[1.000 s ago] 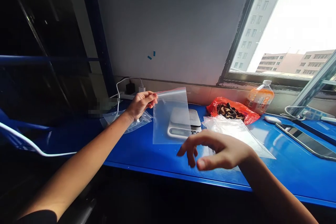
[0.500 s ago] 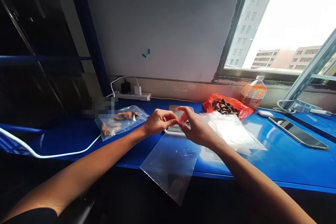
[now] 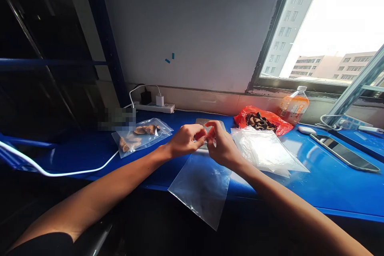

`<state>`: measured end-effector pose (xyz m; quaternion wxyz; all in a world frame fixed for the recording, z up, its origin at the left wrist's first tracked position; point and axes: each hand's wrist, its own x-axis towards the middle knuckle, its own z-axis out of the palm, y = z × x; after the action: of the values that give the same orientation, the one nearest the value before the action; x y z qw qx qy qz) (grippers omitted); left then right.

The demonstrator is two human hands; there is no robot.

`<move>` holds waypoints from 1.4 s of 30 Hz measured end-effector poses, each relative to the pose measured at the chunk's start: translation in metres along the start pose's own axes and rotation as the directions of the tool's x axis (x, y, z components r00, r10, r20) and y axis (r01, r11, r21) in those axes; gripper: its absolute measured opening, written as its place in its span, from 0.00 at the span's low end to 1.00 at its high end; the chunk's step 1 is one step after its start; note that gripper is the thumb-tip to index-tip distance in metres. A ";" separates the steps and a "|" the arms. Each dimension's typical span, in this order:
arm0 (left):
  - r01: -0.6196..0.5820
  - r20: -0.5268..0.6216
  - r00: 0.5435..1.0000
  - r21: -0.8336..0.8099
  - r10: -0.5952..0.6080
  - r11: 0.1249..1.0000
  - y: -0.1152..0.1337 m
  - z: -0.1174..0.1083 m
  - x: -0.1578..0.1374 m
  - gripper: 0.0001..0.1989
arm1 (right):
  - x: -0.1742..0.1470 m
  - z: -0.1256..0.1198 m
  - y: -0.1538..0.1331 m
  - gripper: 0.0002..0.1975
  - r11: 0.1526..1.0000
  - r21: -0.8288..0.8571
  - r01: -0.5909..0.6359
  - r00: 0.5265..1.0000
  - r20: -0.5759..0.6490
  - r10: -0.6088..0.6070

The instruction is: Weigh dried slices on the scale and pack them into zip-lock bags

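Observation:
A clear plastic bag (image 3: 201, 190) hangs from my fingers, its lower part reaching past the blue table's front edge. My left hand (image 3: 187, 140) pinches the bag's top edge between thumb and fingers. Right beside it, my right hand (image 3: 220, 144) grips the same edge, fingers bent. Behind my hands sits a small scale (image 3: 201, 121), mostly covered by them. To the left lie clear bags (image 3: 136, 138) with brown dried pieces inside. On the right is a stack of clear bags (image 3: 264, 150), bright in the window light.
A red plastic bag (image 3: 285, 128) of dark dried pieces stands at the back right beside a bottle of orange drink (image 3: 294, 106). A phone (image 3: 345, 153) and a white mouse-like object (image 3: 306, 130) lie farther right. A power strip (image 3: 153, 107) and white cable (image 3: 75, 174) are left.
My fingertips have drawn closer together along the bag's top edge, with the right fingers more curled. The whole view has shifted slightly, so things sit a little farther right.

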<state>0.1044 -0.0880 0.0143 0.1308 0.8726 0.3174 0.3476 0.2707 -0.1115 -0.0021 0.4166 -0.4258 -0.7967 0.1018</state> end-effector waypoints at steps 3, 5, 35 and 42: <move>-0.030 -0.040 0.999 0.054 0.032 0.998 0.001 0.000 0.000 0.08 | 0.002 0.000 0.001 0.18 1.000 0.003 -0.006 1.000 -0.019 0.006; -0.045 -0.078 0.996 0.069 0.051 0.997 0.000 -0.003 0.001 0.06 | 0.006 -0.003 0.003 0.16 1.000 0.015 -0.009 1.000 -0.021 0.009; 0.474 -0.015 0.853 0.440 -0.521 0.763 -0.064 -0.076 -0.001 0.19 | 0.017 -0.110 0.018 0.16 0.936 0.321 -0.145 0.859 -0.428 0.280; 0.645 -0.022 0.620 0.584 -0.784 0.493 -0.126 -0.087 -0.014 0.46 | -0.004 -0.177 0.128 0.15 0.840 -0.081 -0.537 0.841 -0.122 0.527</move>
<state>-0.0215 -0.0003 0.0135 0.0515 0.6934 0.7173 0.0449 0.4810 -0.0694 0.0414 0.3849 -0.6573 -0.6308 0.1482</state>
